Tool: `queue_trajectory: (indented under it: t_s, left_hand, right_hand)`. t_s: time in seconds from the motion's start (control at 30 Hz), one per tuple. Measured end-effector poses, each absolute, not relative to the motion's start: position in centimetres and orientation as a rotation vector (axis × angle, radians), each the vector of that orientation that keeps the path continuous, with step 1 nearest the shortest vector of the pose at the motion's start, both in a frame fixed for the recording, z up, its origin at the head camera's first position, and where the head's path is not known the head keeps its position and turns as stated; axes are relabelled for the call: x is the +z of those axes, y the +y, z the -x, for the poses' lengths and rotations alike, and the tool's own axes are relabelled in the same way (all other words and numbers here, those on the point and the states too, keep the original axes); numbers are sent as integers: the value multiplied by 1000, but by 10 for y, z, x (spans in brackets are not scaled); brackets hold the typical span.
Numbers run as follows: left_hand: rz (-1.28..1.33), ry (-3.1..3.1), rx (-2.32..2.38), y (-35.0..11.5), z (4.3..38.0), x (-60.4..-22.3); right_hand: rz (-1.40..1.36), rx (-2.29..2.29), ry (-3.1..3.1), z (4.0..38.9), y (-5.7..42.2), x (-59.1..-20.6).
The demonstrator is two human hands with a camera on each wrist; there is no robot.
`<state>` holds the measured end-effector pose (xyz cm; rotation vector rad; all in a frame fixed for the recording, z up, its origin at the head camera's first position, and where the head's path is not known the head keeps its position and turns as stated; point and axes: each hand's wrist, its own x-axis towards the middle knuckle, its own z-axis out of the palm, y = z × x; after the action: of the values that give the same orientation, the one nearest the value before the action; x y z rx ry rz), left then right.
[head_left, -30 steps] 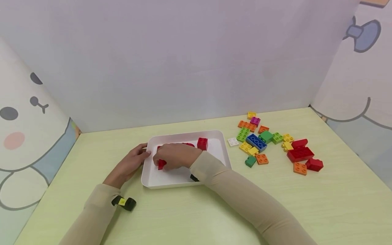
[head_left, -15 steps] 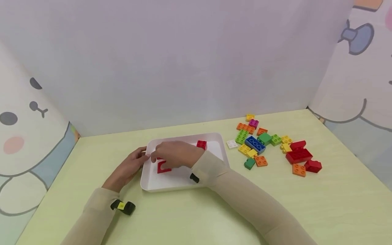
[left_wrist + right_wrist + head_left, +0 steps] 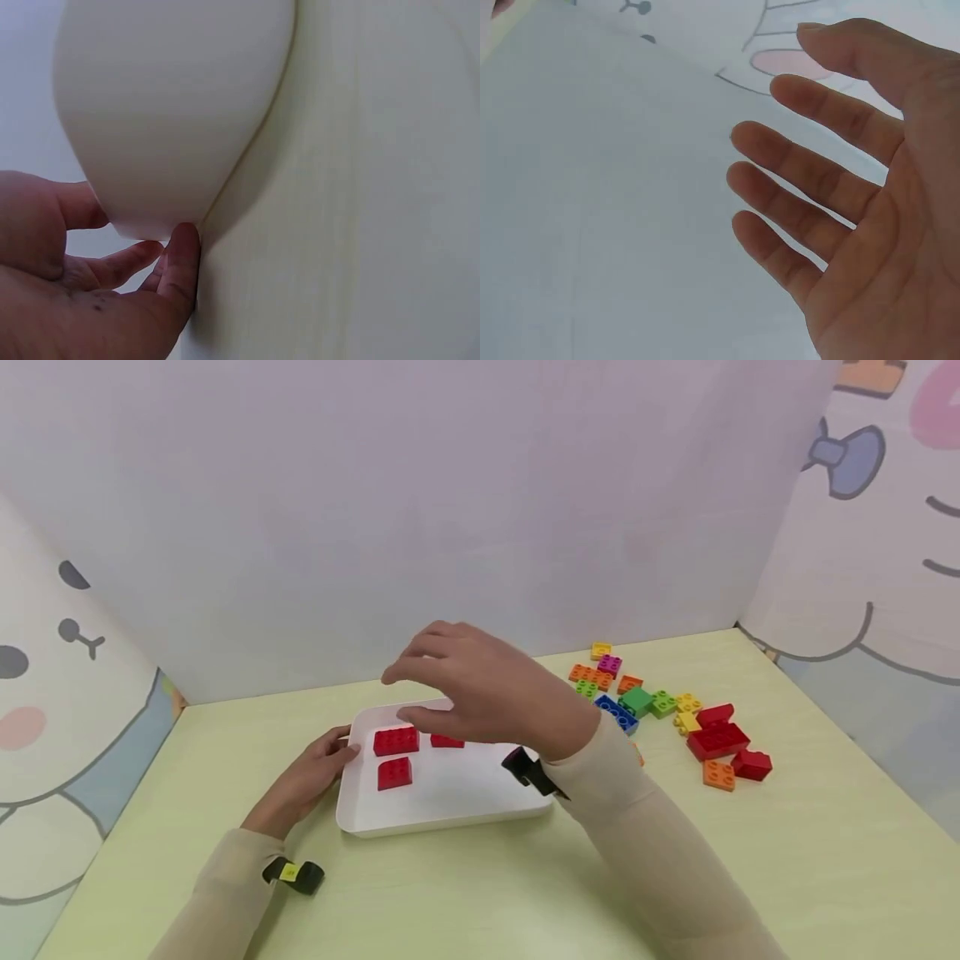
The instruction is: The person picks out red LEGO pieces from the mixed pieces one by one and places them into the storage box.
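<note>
A shallow white tray (image 3: 465, 797) sits on the table with red toy bricks in it. A longer red brick (image 3: 396, 742) lies near its left end, a smaller red brick (image 3: 394, 773) in front of that. Another red brick (image 3: 447, 742) is partly covered by my right hand. At the tray's left end my left hand (image 3: 309, 778) holds the wall, thumb at the rim and fingers against the outside (image 3: 142, 112). Raised above the tray, my right hand (image 3: 483, 689) has its fingers spread and holds nothing. The right wrist view shows its bare palm (image 3: 900, 247).
Right of the tray lies a loose group of toy bricks, among them a blue brick (image 3: 617, 714), a green one (image 3: 637, 702), a large red one (image 3: 717, 742) and an orange one (image 3: 718, 775). A pale wall (image 3: 300, 527) rises behind the table (image 3: 420, 893).
My right hand has let go of the smaller red brick and lifted up and to the right, uncovering the bricks at the tray's left end. The left hand stays at the tray.
</note>
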<state>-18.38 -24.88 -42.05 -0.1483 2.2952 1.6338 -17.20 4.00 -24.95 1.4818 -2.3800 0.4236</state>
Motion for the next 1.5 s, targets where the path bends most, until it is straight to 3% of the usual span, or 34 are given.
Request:
queue_trajectory:
  t_s: [0.2,0.43,1.5]
  left_hand:
    - [137,2302,1628,-247,184,-421]
    - [96,2318,1622,-254,187,-421]
    - [66,2337,1560,-263,194,-424]
  right_hand:
    - [-1453,662,-1936,152,87,-222]
    - [-1220,767,-1734,119,131,-199]
    - [-1120,521,-1884,95,189,-211]
